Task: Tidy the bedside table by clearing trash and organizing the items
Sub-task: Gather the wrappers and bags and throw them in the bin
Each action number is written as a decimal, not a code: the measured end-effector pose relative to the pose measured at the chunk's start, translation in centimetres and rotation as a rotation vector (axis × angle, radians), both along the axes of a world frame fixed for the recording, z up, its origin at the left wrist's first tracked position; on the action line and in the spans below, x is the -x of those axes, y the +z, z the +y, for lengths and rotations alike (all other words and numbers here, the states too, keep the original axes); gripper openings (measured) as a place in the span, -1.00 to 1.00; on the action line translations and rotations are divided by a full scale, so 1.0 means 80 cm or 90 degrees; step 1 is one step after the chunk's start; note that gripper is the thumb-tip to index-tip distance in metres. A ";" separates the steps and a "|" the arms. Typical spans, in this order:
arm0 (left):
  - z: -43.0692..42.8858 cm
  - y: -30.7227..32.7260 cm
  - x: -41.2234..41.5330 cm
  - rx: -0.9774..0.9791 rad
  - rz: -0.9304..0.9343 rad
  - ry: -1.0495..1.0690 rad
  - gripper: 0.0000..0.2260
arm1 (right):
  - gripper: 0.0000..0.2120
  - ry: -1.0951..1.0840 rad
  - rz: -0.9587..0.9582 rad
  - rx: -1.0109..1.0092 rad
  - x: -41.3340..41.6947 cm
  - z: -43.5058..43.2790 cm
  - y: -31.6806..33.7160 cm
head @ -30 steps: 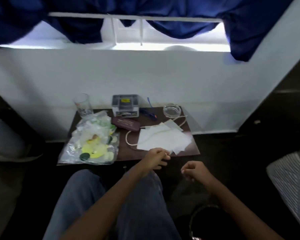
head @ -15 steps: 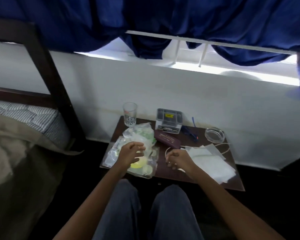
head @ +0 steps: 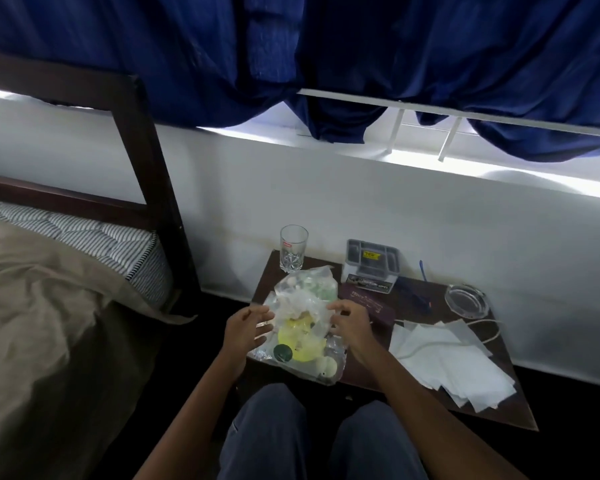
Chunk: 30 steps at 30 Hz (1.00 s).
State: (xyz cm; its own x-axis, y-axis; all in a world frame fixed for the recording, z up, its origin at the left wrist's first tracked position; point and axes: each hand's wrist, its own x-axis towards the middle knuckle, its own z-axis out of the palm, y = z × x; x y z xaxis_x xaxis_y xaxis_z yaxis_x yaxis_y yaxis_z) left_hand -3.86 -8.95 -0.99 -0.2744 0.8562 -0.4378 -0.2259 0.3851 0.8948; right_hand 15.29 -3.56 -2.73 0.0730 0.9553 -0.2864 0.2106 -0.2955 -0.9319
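Note:
A crumpled clear plastic bag (head: 302, 317) with yellow and green lids and other bits inside lies on the left part of the dark bedside table (head: 492, 410). My left hand (head: 246, 329) is at the bag's left edge, fingers spread and touching the plastic. My right hand (head: 350, 323) is at its right side with fingers curled into the plastic. White paper napkins (head: 454, 365) are strewn over the table's right half, across a white cable (head: 490, 327).
Along the back stand a drinking glass (head: 293, 249), a grey organizer box (head: 371, 265), a blue pen (head: 417, 295) and a glass ashtray (head: 466, 301). A dark maroon case (head: 371, 304) lies mid-table. The bed (head: 49, 289) and its post (head: 149, 188) are close on the left.
My view swung left, bringing the bed into sight. Both hands moved from the table's front edge to the plastic bag; the right hand came over from the cable and the bag is bunched higher.

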 end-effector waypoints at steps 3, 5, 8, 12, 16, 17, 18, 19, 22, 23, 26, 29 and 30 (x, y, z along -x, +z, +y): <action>0.002 -0.002 0.003 -0.007 0.001 0.025 -0.85 | -0.77 -0.020 0.013 -0.019 -0.016 0.002 0.011; 0.007 -0.003 0.000 -0.005 0.027 0.041 -0.86 | -0.78 -0.044 0.046 -0.021 -0.026 0.002 0.013; 0.017 -0.008 -0.011 -0.006 0.104 0.009 -0.83 | -0.75 0.008 0.059 -0.009 -0.030 -0.003 0.009; 0.021 -0.015 -0.026 0.010 0.161 -0.054 -0.79 | -0.43 0.145 -0.021 0.011 -0.022 -0.005 -0.018; 0.017 -0.009 -0.029 0.018 0.102 -0.052 -0.85 | -0.57 0.077 -0.088 0.010 -0.013 0.006 -0.040; 0.016 -0.005 -0.028 0.015 0.082 -0.051 -0.87 | -0.66 0.066 -0.110 -0.019 -0.010 0.003 -0.030; 0.015 -0.002 -0.025 0.013 0.070 -0.046 -0.88 | -0.73 0.061 -0.126 -0.049 -0.010 0.003 -0.027; 0.016 0.000 -0.021 0.010 0.065 -0.036 -0.89 | -0.75 0.060 -0.139 -0.073 -0.010 -0.001 -0.018; 0.014 0.009 -0.011 -0.023 0.127 0.032 -0.91 | -0.77 0.062 -0.118 -0.111 -0.022 -0.005 0.008; 0.012 0.016 -0.009 -0.055 0.161 0.043 -0.89 | -0.78 0.065 -0.098 -0.122 -0.028 -0.009 0.019; 0.002 0.053 -0.017 -0.193 0.143 -0.009 -0.54 | -0.72 0.061 -0.002 -0.134 -0.051 -0.021 0.054; -0.006 0.088 -0.032 -0.273 0.143 -0.126 -0.37 | -0.71 0.099 0.042 -0.170 -0.079 -0.039 0.091; -0.008 0.095 -0.038 -0.292 0.149 -0.178 -0.32 | -0.72 0.113 0.043 -0.183 -0.088 -0.046 0.100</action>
State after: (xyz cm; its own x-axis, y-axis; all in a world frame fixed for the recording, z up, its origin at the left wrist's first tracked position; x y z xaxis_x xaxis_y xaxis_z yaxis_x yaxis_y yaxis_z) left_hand -0.84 -9.57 6.57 -0.0548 0.9977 0.0399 0.0518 -0.0370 0.9980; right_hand 22.30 -7.25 5.28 -0.1116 0.9938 -0.0029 0.1706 0.0163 -0.9852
